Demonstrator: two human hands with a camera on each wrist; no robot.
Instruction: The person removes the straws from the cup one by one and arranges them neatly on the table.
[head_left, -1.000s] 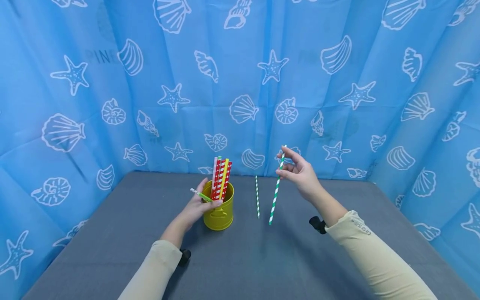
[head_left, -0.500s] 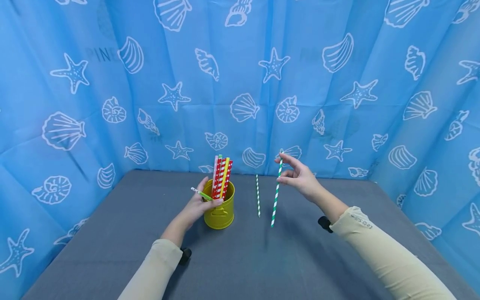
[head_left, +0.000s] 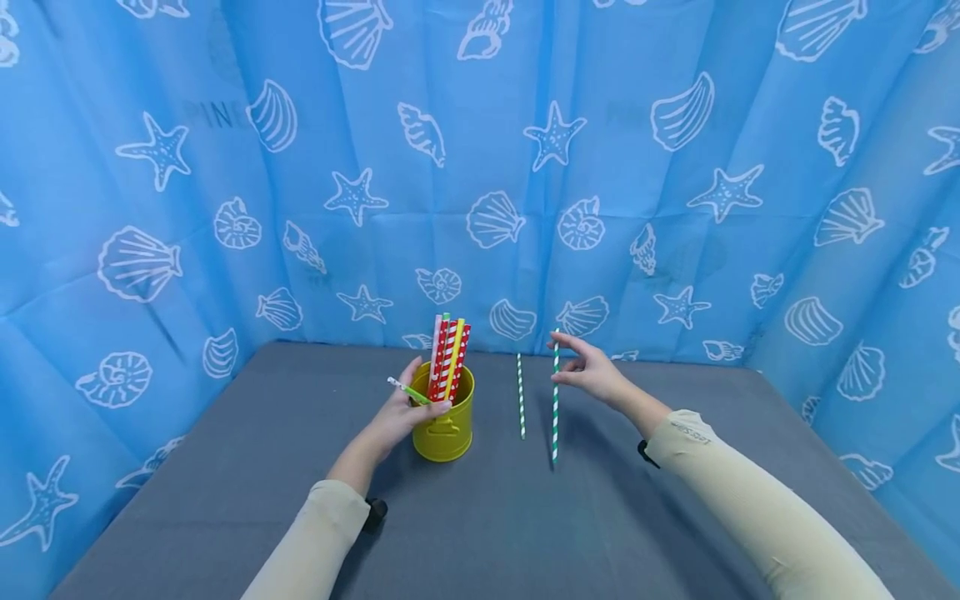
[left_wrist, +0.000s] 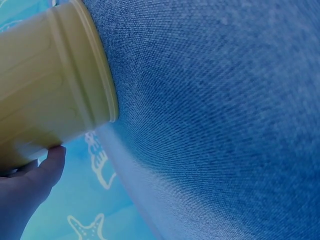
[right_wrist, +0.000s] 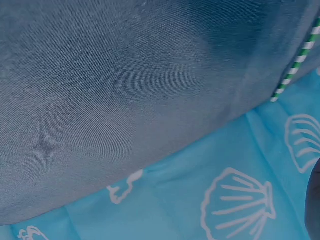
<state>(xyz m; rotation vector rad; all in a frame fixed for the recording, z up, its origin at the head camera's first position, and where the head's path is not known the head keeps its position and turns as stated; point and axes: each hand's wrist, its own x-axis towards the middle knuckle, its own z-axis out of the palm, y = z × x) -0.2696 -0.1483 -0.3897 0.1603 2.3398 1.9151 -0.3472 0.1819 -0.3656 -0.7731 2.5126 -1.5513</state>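
Our left hand (head_left: 399,411) curled round the bucket (head_left: 444,437); our right hand (head_left: 595,373) pinched a straw (head_left: 555,425) nearer the table's right edge (head_left: 825,475).

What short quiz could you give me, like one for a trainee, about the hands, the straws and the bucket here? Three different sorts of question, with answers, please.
1. True or false: the left hand is holding the yellow bucket.
2. Multiple choice: what does the right hand pinch?
A) a yellow straw
B) a green-and-white straw
C) a red straw
3. Fill in the blank: a second striped straw, to the left of the pinched one, lies on the ____.

Key
1. True.
2. B.
3. Table.
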